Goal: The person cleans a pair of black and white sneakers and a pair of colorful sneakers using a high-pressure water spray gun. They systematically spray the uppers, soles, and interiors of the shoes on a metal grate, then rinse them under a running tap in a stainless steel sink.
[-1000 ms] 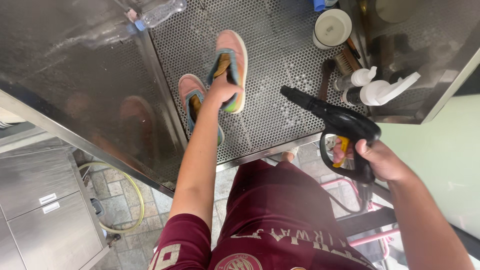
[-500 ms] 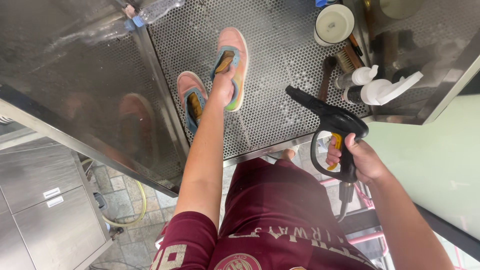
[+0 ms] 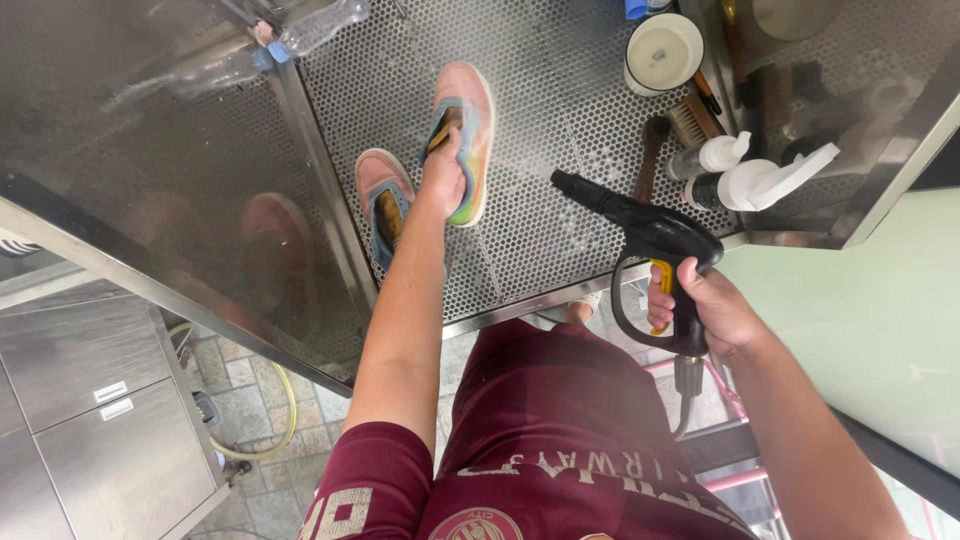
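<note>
Left hand (image 3: 443,175) fingers tucked inside pink canvas sneaker (image 3: 463,140) on perforated steel basin floor (image 3: 560,230); right hand (image 3: 705,305) wrapped around black spray gun (image 3: 650,235) beside the sneaker; spray could probably hit those fingers.

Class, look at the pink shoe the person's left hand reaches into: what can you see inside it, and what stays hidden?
The left hand has its fingers tucked into the pink shoe, against a tan insole and blue lining. The toe end and the fingertips are covered by the shoe's upper.
</note>
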